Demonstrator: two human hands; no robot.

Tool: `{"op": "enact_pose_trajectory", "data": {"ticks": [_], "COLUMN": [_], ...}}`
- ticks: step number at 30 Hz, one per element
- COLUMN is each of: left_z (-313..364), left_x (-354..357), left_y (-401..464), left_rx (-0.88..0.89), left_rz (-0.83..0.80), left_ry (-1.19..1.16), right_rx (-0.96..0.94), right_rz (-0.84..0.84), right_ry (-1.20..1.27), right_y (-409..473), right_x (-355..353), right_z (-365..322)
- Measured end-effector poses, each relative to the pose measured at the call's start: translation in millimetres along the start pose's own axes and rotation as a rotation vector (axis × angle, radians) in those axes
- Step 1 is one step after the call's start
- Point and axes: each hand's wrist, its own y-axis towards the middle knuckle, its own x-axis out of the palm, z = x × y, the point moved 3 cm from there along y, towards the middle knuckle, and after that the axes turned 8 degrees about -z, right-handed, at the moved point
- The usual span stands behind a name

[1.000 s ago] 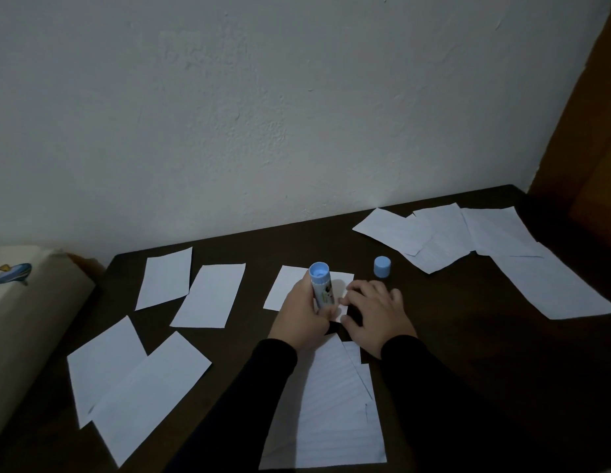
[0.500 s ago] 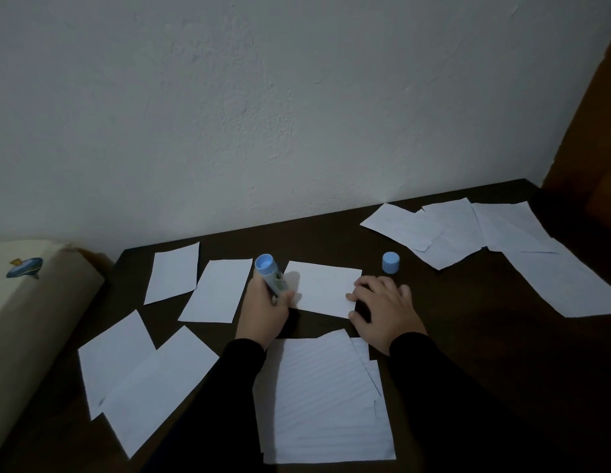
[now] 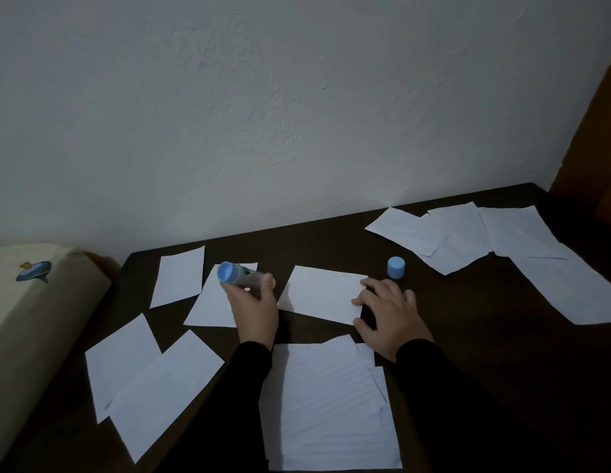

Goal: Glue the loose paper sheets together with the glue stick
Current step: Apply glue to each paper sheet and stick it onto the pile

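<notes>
While left hand (image 3: pixel 254 308) grips glue stick (image 3: pixel 240 274) above table (image 3: pixel 485 336); right hand (image 3: pixel 387 314), fingers flat, presses small sheet (image 3: pixel 322 293); cap (image 3: pixel 396 267) beside.

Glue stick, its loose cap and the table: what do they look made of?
Glue stick in the left hand: probably smooth plastic, blue end, printed pale barrel. Cap: likely the same blue plastic, matte in this dim light. Table: dark brown, flat, perhaps wood or laminate; no grain is visible.

Cream cushion (image 3: pixel 27 302) beside dark table (image 3: pixel 485 336)
</notes>
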Motion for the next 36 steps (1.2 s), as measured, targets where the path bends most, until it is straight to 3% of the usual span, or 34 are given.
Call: {"op": "enact_pose_trajectory", "data": {"ticks": [6,10,20,24,36], "left_z": [5.4,13.0,6.6,8.0,-7.3], "left_x": [44.5,84.8,121.7,111.9,65.0], "left_y": [1.2,-4.9,-1.8,9.6,49.3], "left_rx": [0.004,0.101,0.165,0.211,0.094], "left_rz": [-0.234,-0.377,-0.522,-0.462,-0.242], "left_ry": [0.099,0.19,0.377,0.471,0.52], "right_rx": [0.033,0.041,0.024,0.024,0.041], "right_rz": [-0.039,-0.032,0.01,0.008,-0.017], "right_ry": [-0.011,0.013,0.005,0.006,0.017], "right_y": [5.4,4.3,-0.9,-0.2,-0.5], "right_x": [-0.6,0.0,-1.2,-1.4,-0.9], "right_z": [0.2,0.5,-0.9,-1.0,-1.3]}}
